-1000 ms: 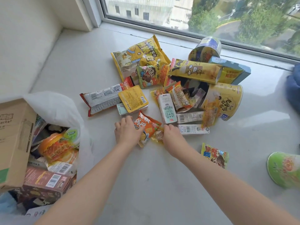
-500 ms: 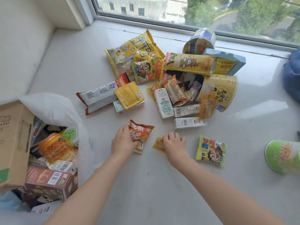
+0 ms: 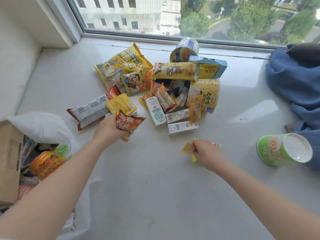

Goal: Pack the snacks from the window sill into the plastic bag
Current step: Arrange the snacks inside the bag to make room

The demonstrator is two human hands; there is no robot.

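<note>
My left hand (image 3: 108,129) grips an orange snack packet (image 3: 129,124), lifted just above the sill near the front of the snack pile. My right hand (image 3: 207,154) pinches a small yellow sachet (image 3: 187,148) and lies over a second yellow-green packet (image 3: 194,158), which is mostly hidden under it. The snack pile (image 3: 164,87) of yellow bags, cups and small cartons lies on the window sill (image 3: 147,179) ahead. The white plastic bag (image 3: 43,127), at the left edge, is open and holds several snacks and boxes.
A cardboard box (image 3: 8,161) stands at the far left in the bag. A green cup (image 3: 280,149) lies on its side at the right, next to blue cloth (image 3: 294,80). The window glass (image 3: 173,16) runs along the back.
My left hand has lifted the orange packet and shifted left. My right hand has carried the small sachet to the right, onto the yellow-green packet. The view has tilted up.
</note>
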